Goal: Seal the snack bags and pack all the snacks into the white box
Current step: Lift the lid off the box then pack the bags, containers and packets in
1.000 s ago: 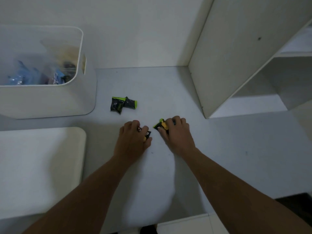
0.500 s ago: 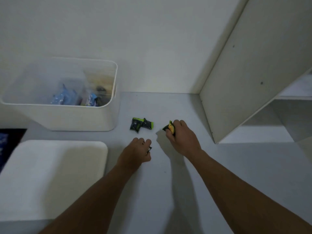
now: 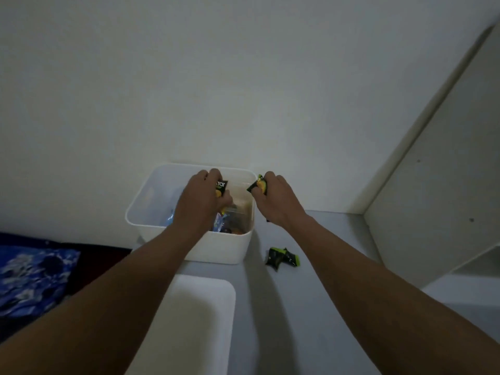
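The white box (image 3: 151, 201) stands against the wall with several snacks inside, blue and orange packets showing at its bottom. My left hand (image 3: 200, 201) hovers over the box opening and grips a small black snack packet (image 3: 221, 187) with white lettering. My right hand (image 3: 276, 198) is above the box's right rim and grips a black and green snack packet (image 3: 257, 186). Two more black and green packets (image 3: 282, 259) lie together on the grey table, right of the box.
The white box lid (image 3: 200, 320) lies flat on the table in front of the box. A white shelf unit (image 3: 438, 201) stands at the right. Blue patterned fabric (image 3: 32, 277) is at the far left, below the table level.
Both hands have lifted their packets off the table and carried them back and left to the box. The view has tilted up towards the wall.
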Tool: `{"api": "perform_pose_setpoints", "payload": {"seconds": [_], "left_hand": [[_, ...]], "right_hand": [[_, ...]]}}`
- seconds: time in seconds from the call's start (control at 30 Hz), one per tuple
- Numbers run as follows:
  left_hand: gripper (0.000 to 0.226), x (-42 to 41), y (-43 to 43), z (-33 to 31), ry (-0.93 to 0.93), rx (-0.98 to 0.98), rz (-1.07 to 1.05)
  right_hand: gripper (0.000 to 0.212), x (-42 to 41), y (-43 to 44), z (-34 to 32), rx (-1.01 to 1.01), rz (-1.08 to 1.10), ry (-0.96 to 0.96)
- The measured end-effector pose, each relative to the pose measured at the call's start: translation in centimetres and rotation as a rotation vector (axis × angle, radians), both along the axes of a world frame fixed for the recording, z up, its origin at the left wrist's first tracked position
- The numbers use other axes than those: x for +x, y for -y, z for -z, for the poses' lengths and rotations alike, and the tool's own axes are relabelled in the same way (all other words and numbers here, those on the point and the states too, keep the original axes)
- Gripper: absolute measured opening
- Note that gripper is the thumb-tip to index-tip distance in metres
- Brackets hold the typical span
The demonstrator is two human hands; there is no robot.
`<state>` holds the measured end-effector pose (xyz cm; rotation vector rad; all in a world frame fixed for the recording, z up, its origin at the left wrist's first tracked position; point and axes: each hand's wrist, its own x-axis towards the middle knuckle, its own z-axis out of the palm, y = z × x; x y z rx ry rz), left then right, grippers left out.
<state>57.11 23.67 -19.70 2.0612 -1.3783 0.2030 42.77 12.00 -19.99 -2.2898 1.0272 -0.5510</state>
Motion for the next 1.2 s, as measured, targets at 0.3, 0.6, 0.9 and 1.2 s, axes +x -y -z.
{"api": "perform_pose_setpoints", "payload": {"seconds": [0.3, 0.6, 0.9, 1.2], "left_hand": [[0.024, 7.3, 0.5, 0.9, -0.156, -0.009, -0.041], [0.027, 6.2, 2.4, 4.2, -0.183, 0.117, 0.128], [0.038, 2.7, 1.5, 6.0, -0.012, 0.195, 0.110], [0.019, -9.5, -2.0, 11.6, 0.174, 0.080, 0.386]], "right_hand": [[0.044, 6.6, -1.2, 3.1, 0.063, 0.099, -0.157], [0.065, 3.8, -1.3, 5.9, 0.219, 0.016, -0.198], [0.066, 2.3, -0.7, 5.0, 0.333, -0.039, -0.122], [0.059, -5.7, 2.0, 8.1, 0.313, 0.041, -0.157]]}}
